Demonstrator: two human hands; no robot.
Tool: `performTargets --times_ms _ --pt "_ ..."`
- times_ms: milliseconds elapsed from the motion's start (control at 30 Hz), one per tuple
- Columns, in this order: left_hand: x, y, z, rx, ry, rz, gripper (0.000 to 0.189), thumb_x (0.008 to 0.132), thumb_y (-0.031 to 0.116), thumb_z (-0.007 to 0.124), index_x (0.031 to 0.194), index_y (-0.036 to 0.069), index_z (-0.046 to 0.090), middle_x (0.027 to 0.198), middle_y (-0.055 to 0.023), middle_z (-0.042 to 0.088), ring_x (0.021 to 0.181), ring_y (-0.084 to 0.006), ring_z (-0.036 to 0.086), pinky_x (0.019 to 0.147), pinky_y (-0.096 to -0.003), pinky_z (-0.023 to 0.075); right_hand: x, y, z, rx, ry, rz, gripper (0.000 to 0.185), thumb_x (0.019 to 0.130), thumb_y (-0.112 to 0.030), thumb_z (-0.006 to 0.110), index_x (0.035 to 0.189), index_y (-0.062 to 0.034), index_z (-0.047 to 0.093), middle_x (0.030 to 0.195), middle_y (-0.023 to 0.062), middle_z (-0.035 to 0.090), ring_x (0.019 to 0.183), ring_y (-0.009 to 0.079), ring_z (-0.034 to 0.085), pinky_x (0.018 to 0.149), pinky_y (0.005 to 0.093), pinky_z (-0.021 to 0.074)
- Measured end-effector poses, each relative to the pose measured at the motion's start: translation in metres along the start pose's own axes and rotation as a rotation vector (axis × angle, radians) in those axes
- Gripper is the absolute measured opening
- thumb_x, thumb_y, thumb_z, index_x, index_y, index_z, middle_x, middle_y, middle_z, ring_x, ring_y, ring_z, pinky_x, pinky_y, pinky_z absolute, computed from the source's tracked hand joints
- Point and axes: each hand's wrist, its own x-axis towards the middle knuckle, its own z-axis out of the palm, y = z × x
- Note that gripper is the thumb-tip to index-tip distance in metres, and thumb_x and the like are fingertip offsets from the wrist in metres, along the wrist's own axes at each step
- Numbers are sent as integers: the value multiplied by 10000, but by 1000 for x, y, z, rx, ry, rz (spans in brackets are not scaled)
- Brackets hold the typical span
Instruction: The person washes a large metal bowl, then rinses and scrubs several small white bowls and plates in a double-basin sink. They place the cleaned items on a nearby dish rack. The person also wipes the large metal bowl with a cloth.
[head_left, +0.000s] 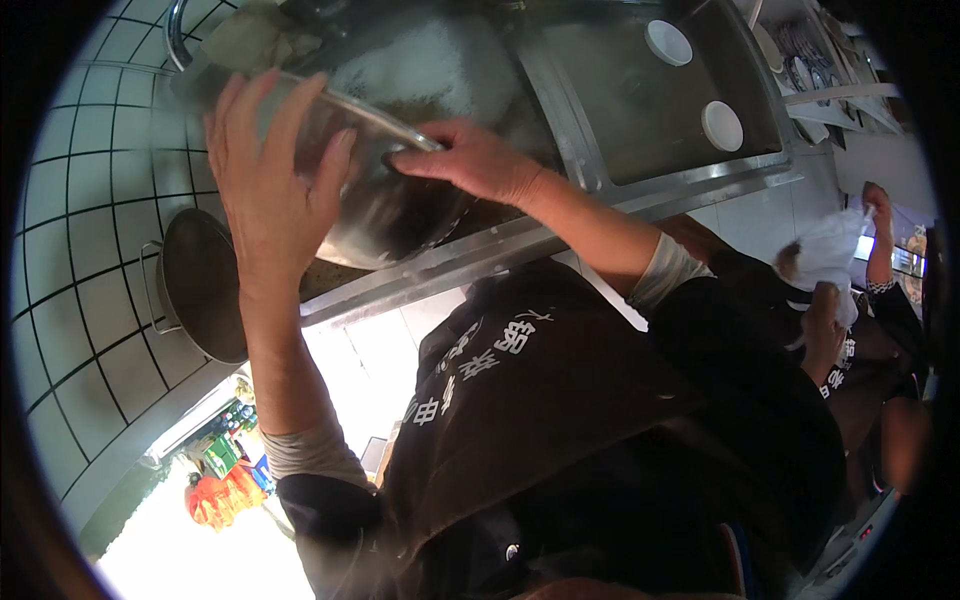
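My left hand (274, 172) is raised at the left with its fingers spread, in front of a tilted stainless-steel bowl (390, 217). Whether its fingertips touch the bowl is hard to tell. My right hand (469, 161) grips the bowl's rim, thumb on the near side. The bowl is tipped on its side over the left basin of a metal sink (555, 112), close to the front edge. Whitish foam or glare (416, 67) shows in that basin behind the bowl. Part of the bowl is hidden behind my left hand.
A white bowl (668, 43) and a white round dish (722, 126) are in the right basin. A two-handled metal pot (201, 285) stands by the tiled wall at the left. A co-worker in an apron at the right holds a white cloth or bag (825, 247). Shelves hold dishes (806, 79).
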Motion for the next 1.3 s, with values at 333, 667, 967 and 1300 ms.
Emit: performTargets --times_ms 333,667,967,1300 --pt "41 -56 -8 -157 -170 173 207 850 224 685 944 50 621 920 -110 597 886 -321 568 851 -418 437 0 -51 0 -77 -70 41 436 849 -404 732 1081 -35 734 837 -4 645 701 100 578 637 249 461" --pt "45 -69 -9 -352 -135 140 157 857 116 683 826 1 579 698 -101 535 625 -223 491 599 -330 409 6 -28 -46 196 173 -106 346 855 -415 739 717 -120 621 648 -48 538 600 64 487 570 234 380" --pt "43 -101 -8 -388 -213 -83 145 912 63 603 790 11 546 686 -1 471 647 -85 416 584 -251 354 -3 58 -78 317 599 -164 364 831 -184 794 638 -137 489 668 -54 535 635 48 460 598 226 368" --pt "45 -108 -33 -482 -175 -308 277 993 280 597 840 50 575 732 56 451 695 -62 380 623 -214 311 3 134 -73 395 650 30 191 836 -84 658 699 -111 528 673 -34 515 588 99 453 533 269 368"
